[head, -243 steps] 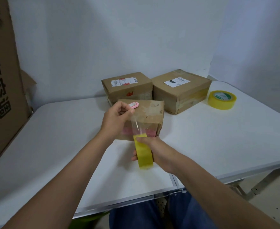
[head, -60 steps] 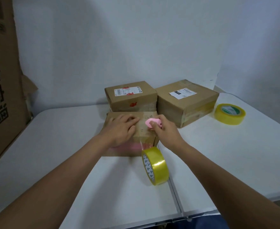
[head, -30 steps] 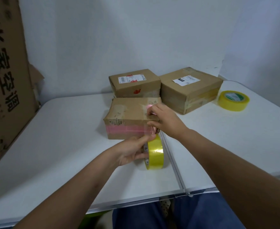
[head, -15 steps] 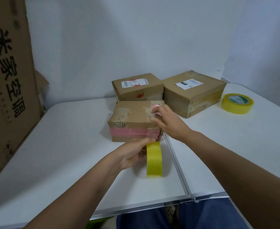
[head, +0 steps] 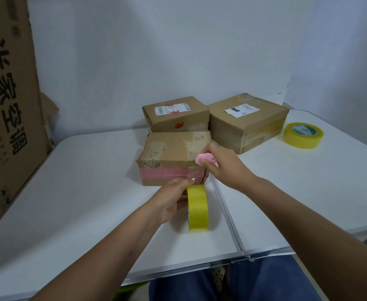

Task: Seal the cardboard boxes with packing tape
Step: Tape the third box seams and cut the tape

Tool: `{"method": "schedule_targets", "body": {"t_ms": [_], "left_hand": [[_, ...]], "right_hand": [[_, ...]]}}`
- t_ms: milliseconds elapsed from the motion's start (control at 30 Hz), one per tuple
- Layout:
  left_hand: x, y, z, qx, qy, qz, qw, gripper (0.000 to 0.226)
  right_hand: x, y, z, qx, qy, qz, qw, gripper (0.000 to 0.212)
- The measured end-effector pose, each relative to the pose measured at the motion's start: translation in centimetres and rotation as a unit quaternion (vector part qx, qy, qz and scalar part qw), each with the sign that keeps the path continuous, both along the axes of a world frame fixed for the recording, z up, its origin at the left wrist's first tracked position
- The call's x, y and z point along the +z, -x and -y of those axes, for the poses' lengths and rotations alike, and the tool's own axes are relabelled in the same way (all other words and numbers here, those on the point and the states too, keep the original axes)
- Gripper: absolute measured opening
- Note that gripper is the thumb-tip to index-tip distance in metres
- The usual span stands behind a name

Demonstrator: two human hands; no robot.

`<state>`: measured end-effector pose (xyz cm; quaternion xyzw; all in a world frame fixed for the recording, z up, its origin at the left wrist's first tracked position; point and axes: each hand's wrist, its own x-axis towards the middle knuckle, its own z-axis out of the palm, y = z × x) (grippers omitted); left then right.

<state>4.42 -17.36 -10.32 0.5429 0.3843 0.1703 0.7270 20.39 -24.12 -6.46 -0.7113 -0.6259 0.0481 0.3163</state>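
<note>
Your left hand [head: 171, 197] grips the yellow tape roll [head: 197, 208], which stands on edge on the white table [head: 80, 203] just in front of the near box [head: 174, 157]. Your right hand [head: 223, 166] pinches a small pink cutter [head: 204, 159] at that box's front right corner. Two more boxes [head: 247, 120] and a second tape roll [head: 303, 137] sit behind

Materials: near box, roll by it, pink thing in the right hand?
Near box: matte brown corrugated cardboard, scuffed, glossy clear tape patches. Tape roll: shiny yellowish plastic film. Pink cutter in right hand: smooth, probably moulded plastic.
</note>
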Motion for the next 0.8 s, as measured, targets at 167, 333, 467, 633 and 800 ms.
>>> {"method": "schedule_targets", "body": {"t_ms": [167,333,467,633,800], "left_hand": [[0.1,-0.1,0.0,-0.005,0.003,-0.001,1.000,0.020],[-0.1,0.0,0.0,-0.009,-0.006,-0.006,1.000,0.022],[-0.1,0.0,0.0,-0.009,-0.006,-0.006,1.000,0.026],[0.0,0.3,0.0,-0.012,-0.004,0.000,1.000,0.026],[-0.1,0.4,-0.4,-0.004,0.003,-0.010,1.000,0.021]], "right_hand": [[1.0,0.6,0.0,0.046,0.056,0.056,0.996,0.014],[0.7,1.0,-0.3,0.037,0.072,0.123,0.989,0.017],[0.2,1.1,-0.4,0.031,0.076,0.145,0.986,0.021],[0.2,0.8,-0.4,0.043,0.094,0.166,0.981,0.021],[1.0,0.1,-0.1,0.051,0.117,0.140,0.982,0.003]]}}
